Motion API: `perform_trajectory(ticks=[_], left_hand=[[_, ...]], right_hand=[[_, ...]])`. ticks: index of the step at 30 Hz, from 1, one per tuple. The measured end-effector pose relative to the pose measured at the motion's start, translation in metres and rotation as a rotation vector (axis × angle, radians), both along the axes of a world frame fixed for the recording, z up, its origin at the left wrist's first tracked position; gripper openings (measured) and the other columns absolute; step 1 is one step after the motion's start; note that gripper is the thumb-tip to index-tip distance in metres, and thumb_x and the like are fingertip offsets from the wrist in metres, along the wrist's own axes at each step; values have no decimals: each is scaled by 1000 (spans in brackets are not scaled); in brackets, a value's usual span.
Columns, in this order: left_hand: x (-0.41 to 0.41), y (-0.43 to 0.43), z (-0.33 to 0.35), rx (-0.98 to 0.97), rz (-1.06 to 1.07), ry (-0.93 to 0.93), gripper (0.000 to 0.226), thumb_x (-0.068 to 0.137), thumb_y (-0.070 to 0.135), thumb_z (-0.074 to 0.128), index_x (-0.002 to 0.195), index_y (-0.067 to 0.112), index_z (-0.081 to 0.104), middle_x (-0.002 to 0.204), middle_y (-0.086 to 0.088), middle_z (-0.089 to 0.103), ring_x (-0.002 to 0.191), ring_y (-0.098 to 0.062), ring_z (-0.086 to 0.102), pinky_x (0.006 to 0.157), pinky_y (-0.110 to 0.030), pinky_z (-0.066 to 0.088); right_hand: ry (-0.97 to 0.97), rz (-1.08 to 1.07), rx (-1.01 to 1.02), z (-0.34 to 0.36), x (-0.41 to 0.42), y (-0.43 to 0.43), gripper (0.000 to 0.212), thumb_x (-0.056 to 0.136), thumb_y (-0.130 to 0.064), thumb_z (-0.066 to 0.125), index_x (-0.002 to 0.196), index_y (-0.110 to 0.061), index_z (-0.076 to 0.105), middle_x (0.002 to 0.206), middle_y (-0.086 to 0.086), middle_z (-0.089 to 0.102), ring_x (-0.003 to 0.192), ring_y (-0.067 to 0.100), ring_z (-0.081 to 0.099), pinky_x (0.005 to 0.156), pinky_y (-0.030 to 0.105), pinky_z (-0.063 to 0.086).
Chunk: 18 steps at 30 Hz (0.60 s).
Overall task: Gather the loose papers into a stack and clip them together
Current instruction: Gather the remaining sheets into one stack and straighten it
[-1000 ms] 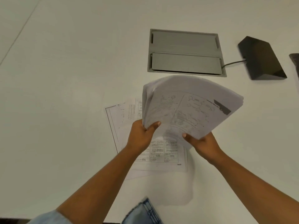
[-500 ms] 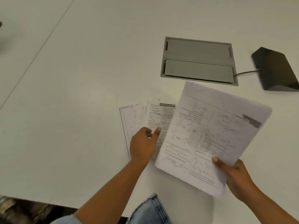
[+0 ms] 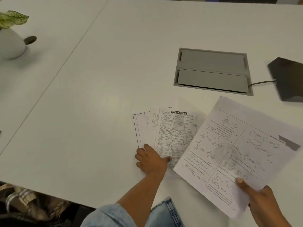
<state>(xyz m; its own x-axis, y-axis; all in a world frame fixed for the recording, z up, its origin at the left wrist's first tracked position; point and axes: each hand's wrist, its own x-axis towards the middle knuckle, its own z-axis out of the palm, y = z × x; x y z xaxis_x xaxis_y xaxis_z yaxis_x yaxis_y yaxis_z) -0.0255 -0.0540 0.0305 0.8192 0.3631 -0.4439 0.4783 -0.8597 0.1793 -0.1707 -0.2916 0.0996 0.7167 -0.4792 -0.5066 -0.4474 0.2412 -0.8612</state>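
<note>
At ten o'clock a potted plant (image 3: 10,44) sits on the white table (image 3: 98,95). Towards six o'clock the left hand (image 3: 151,158) rests on the fanned loose sheets (image 3: 172,131), fingers apart, thumb pressing the top page. At four o'clock the right hand (image 3: 264,203) pinches the stack (image 3: 237,149), thumb on top, overlapping the sheets' right edge.

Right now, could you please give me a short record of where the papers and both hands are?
fanned sheets: lie on the white table, not yet gathered
left hand: rests on their near edge; grip unclear
held stack: printed chemistry sheets, tilted, covering their right edge
right hand: pinches held stack at its near corner, thumb on top
clip: none in view
nearby: grey cable hatch, black device, plant pot
</note>
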Motion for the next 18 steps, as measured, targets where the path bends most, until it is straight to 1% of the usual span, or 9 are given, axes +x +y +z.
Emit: perform_trajectory(ticks=[2, 4, 6, 7, 9, 11, 15, 16, 18], left_hand=[[2, 0, -1, 3, 7, -4, 107, 46, 71, 82, 125, 14, 37, 125, -11, 42, 115, -27, 43, 92, -39, 44], [4, -3, 0, -15, 12, -15, 108, 44, 69, 83, 124, 13, 37, 124, -11, 42, 114, -26, 44, 94, -37, 43], [4, -5, 0, -23, 21, -11, 109, 44, 68, 84, 125, 12, 36, 125, -11, 42, 114, -26, 44, 96, -37, 42], [4, -4, 1, -16, 27, -4, 111, 43, 69, 83, 126, 12, 36, 126, -12, 43, 115, -26, 44, 96, -37, 41], [4, 0, 0, 21, 32, 15, 119, 38, 75, 80, 128, 12, 34, 127, -12, 42, 115, -28, 43, 95, -40, 40], [4, 5, -2, 42, 23, 18, 126, 33, 81, 75, 130, 13, 33, 127, -12, 41, 116, -28, 41, 94, -42, 38], [3, 8, -2, 42, -19, -14, 125, 34, 82, 74, 129, 11, 35, 125, -11, 44, 114, -27, 44, 95, -39, 38], [3, 7, -2, 40, -24, -12, 123, 36, 81, 75, 129, 10, 35, 125, -11, 45, 114, -27, 44, 96, -38, 38], [3, 6, -1, 41, -29, -4, 120, 39, 80, 75, 128, 10, 36, 125, -12, 46, 114, -27, 45, 97, -37, 38]], right_hand=[[-11, -7, 7, 2, -2, 0, 46, 54, -36, 84, 96, -27, 65, 109, -5, 70, 115, 36, 59, 102, 55, 43], [-16, -18, -10, 0, -5, -3, 54, 49, -43, 89, 95, -24, 67, 96, -10, 76, 110, 33, 62, 88, 43, 53], [-4, -17, 5, 2, -6, -2, 40, 54, -39, 89, 88, -25, 73, 86, -20, 76, 109, 33, 62, 81, 33, 54], [-2, -4, 20, 3, -6, -2, 39, 49, -42, 90, 85, -32, 76, 84, -23, 75, 108, 32, 62, 83, 34, 54], [0, 12, 14, 1, -6, -3, 61, 23, -61, 91, 80, -47, 75, 85, -25, 75, 103, 22, 62, 87, 36, 52], [-4, -8, 5, 0, -7, -5, 68, 15, -65, 89, 80, -48, 75, 87, -24, 75, 103, 21, 62, 82, 34, 54], [-21, 13, 32, 4, -8, -4, 46, 42, -37, 88, 85, -29, 76, 90, -13, 77, 111, 35, 61, 79, 33, 54], [-14, 12, 30, 4, -8, -4, 53, 40, -39, 90, 88, -23, 73, 90, -12, 77, 109, 34, 62, 77, 30, 54], [9, 8, 4, 4, -7, -3, 84, 21, -58, 92, 92, -22, 67, 85, -17, 76, 100, 25, 63, 76, 29, 53]])
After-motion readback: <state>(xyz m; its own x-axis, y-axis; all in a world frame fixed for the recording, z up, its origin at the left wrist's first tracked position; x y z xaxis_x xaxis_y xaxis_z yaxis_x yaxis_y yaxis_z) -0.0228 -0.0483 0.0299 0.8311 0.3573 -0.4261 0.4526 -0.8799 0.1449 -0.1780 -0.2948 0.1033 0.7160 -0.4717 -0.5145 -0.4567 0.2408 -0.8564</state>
